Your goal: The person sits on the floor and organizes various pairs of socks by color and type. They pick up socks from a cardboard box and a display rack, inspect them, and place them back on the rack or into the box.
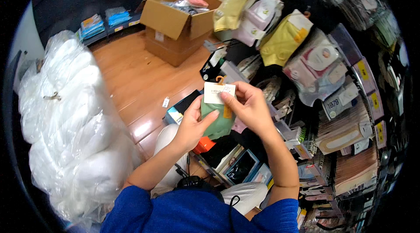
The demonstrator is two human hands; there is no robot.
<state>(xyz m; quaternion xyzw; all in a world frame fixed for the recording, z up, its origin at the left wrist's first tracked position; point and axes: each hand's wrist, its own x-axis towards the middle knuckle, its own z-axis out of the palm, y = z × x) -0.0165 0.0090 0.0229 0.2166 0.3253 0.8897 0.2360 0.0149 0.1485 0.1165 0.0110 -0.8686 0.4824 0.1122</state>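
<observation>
A pair of green socks (215, 124) on a white header card with an orange plastic hook is held up in front of me. My left hand (193, 121) grips the left side, its thumb lying across the fabric. At the upper right, my right hand (251, 105) pinches the card (212, 93), thumb in front. An orange sticker (227, 112) is on the socks' right side. The card bears writing. Yellow socks (283, 44) hang on the display to the right, beyond my right hand.
An open cardboard box (167, 14) with plastic-wrapped goods stands on the wooden floor (119, 72). A large clear plastic bag of white goods (78, 118) fills the left side. Pink socks (254, 24) and packaged hosiery (343, 137) line the right rack. Boxed items (241, 167) sit low ahead of me.
</observation>
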